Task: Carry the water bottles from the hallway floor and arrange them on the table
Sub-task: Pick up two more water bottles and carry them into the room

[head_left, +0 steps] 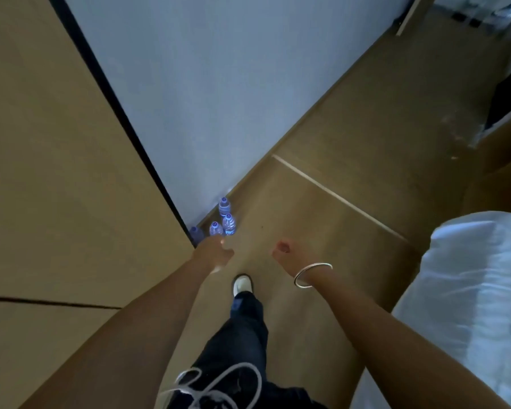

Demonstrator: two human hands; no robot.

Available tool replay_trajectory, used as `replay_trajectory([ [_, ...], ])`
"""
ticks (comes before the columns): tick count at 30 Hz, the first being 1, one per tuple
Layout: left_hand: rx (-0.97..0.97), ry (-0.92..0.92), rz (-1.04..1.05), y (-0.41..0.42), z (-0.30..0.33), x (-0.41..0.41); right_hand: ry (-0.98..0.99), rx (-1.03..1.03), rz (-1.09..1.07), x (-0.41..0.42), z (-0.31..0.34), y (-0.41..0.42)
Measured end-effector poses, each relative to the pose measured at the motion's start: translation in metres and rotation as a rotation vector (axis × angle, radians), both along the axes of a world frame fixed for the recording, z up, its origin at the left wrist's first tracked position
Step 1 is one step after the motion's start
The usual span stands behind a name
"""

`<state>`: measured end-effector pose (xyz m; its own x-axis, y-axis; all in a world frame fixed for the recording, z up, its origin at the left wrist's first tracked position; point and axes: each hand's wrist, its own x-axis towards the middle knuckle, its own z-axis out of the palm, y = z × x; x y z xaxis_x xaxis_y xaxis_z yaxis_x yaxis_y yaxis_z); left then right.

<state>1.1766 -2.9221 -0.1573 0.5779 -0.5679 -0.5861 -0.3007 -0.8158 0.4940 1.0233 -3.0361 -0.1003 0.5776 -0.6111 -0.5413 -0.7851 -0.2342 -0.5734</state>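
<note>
Clear plastic water bottles (223, 221) with blue labels are seen standing upright in a tight cluster on the wooden floor (322, 231), in the corner where a pale wall (219, 84) meets a tan panel (56, 143) edged by a dark strip. Four bottles can be counted: one at the far end against the wall, two just beside each other nearer the viewer, and a fourth at nine o'clock from those, partly hidden by the dark strip.

At six o'clock from the cluster, the left hand (216, 252) is held out just short of the nearest bottle; no bottle is gripped by it. Its fingers appear loosely curled, though the blur leaves their exact spread impossible to tell. At three o'clock from the left hand, apart from it, the right hand (282, 252) is extended with fingers curled inward over nothing, and a silver bangle (311, 274) is worn on its wrist.

Below the hands, a white shoe (242, 284) and dark trousers (242, 335) are seen, with a white cord (219, 385) hanging at the waist. At four o'clock in the view, white bedding (469, 290) is visible. A pale strip (337, 196) is set across the floor beyond the right hand.
</note>
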Motion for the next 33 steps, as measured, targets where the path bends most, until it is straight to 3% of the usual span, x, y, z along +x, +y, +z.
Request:
replay_trajectory([
  [8,0.103,0.089,0.105,-0.088,-0.052,0.078,0.095,0.124,0.143,0.105,-0.041,-0.096],
  [13,0.128,0.159,0.266,-0.112,-0.103,0.103,0.111,0.200,0.188,0.128,-0.109,-0.111],
  [20,0.219,0.263,0.654,-0.121,-0.261,0.115,0.206,0.396,0.272,0.141,-0.260,-0.118],
  [23,0.192,0.344,0.866,-0.136,-0.338,0.117,0.221,0.404,0.303,0.150,-0.330,-0.134],
  [26,0.131,0.308,1.040,-0.151,-0.412,0.125,0.237,0.343,0.387,0.171,-0.404,-0.155],
  [33,0.086,0.163,0.995,-0.155,-0.522,0.170,0.062,0.109,0.491,0.265,-0.533,-0.201],
])
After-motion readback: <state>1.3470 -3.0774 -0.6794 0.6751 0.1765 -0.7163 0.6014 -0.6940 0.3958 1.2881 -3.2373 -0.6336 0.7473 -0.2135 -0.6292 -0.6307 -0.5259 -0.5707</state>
